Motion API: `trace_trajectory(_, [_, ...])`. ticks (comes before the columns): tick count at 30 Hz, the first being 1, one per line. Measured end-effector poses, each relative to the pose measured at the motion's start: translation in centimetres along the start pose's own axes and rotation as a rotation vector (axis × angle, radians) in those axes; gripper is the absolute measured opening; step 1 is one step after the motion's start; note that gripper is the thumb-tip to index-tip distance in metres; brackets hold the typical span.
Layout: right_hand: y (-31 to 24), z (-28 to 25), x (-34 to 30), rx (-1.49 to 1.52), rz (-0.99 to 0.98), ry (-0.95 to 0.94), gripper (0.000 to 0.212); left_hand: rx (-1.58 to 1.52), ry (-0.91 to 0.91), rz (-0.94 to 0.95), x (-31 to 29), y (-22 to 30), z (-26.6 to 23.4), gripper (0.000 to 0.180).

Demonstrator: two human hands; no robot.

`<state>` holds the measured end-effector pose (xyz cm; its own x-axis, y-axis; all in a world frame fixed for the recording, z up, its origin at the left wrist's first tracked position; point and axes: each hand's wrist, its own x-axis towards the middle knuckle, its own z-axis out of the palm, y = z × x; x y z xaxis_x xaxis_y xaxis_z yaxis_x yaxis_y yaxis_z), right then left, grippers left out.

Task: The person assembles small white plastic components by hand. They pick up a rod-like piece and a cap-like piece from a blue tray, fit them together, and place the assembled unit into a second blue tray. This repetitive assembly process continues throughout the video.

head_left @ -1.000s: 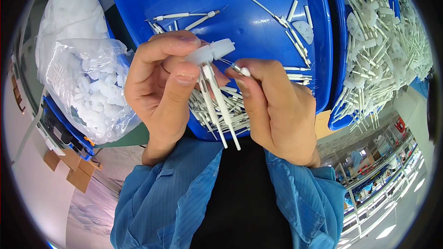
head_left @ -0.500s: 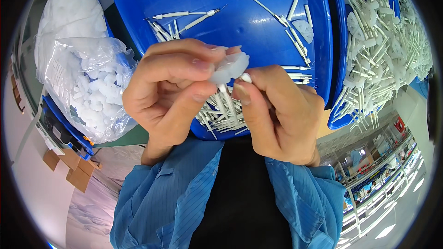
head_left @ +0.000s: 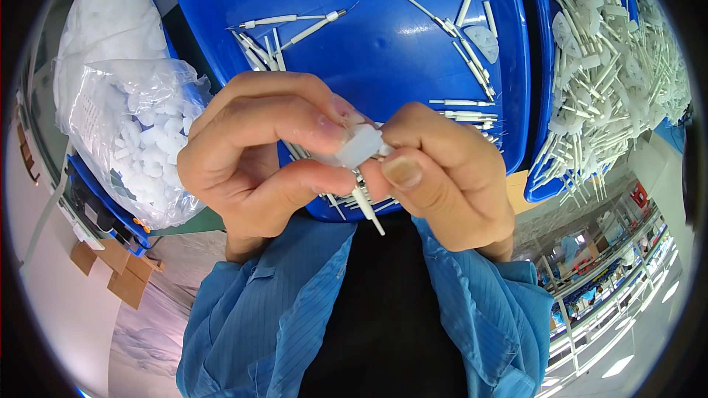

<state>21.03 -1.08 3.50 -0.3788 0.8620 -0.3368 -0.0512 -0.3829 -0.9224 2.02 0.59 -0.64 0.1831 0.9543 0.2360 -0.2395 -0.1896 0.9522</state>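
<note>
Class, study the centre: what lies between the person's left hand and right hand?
In the head view, a translucent white plastic piece lies between the left hand and right hand, a white rod extending below it.

You've open rm mid blue tray (head_left: 354,59); loose rods (head_left: 464,9) crowd L & R, your L hand (head_left: 254,147) & R hand (head_left: 453,180) block near side; bag (head_left: 129,147) outside L, heaped bin (head_left: 537,187) outside R.

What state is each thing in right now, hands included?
Left hand: closed on white plastic piece
Right hand: pinched at piece's right edge, contents hidden
White plastic piece: gripped, partly covered
White rod: sticking out below piece
Clear bag: bulging with white pieces
Middle blue bin: partly filled
Right blue bin: heaped
</note>
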Motion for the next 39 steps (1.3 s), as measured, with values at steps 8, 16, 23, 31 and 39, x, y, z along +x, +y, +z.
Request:
trace_trajectory(8, [3.4,2.4,0.5,-0.904,-0.735,0.455,0.017,0.209,-0.170,0.171,0.9,0.4,-1.0,0.029])
trace_trajectory(16, [4.0,1.0,1.1,-0.750,-0.802,0.335,0.022,0.137,-0.109,0.332,0.3,-0.5,0.4,0.048])
trace_trajectory(23, [4.3,-0.1,1.1,-0.775,-0.688,0.284,0.028,0.412,-0.316,0.275,1.3,0.3,-1.1,0.048])
trace_trajectory(31, [3.2,0.0,0.7,-0.769,-0.607,0.294,0.027,0.435,-0.170,0.292,0.8,0.2,-0.1,0.042])
trace_trajectory(39, [2.1,-1.3,0.5,-0.718,-0.503,0.165,0.029,0.486,-0.119,0.361,0.6,0.0,-0.1,0.033])
